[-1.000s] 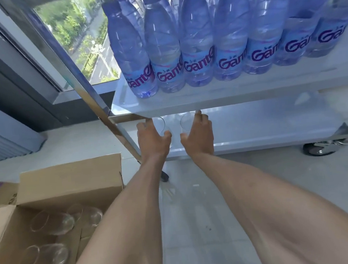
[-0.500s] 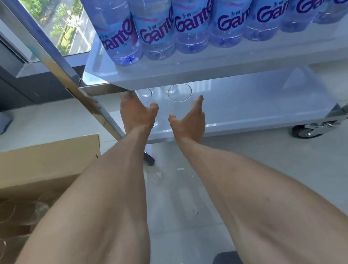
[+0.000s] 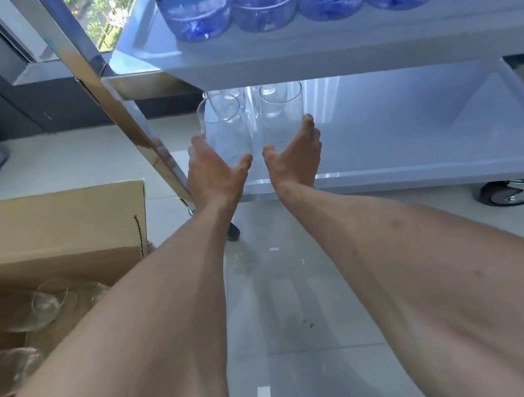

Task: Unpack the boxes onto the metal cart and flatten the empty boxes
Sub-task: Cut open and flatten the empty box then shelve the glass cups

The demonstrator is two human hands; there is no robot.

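two clear drinking glasses stand upright on the lower shelf [image 3: 407,141] of the metal cart [image 3: 141,139], near its front left corner. the left glass [image 3: 223,129] and the right glass [image 3: 282,114] sit just beside each other, and more glasses show faintly behind them, half hidden under the upper shelf [image 3: 336,52]. the left hand [image 3: 217,173] is spread, thumb apart from the fingers, cupped around the near base of the left glass; whether the skin touches the glass i cannot tell. the right hand [image 3: 295,157] is likewise spread, fingers straight and angled upward along the right side of the right glass, thumb out toward the other hand, gripping nothing. both forearms reach in from the bottom of the view.

on the upper shelf stands a row of blue-tinted water bottles [image 3: 193,11], only their lower parts visible. a polished upright post of the cart slants down along the left of the shelves, and a caster wheel [image 3: 507,192] shows under the right end of the lower shelf.

at lower left an open cardboard box [image 3: 57,232] rests on the pale tiled floor [image 3: 297,322], with several more glasses [image 3: 42,306] lying on their sides inside it. a window [image 3: 102,22] with greenery outside shows at the top left.
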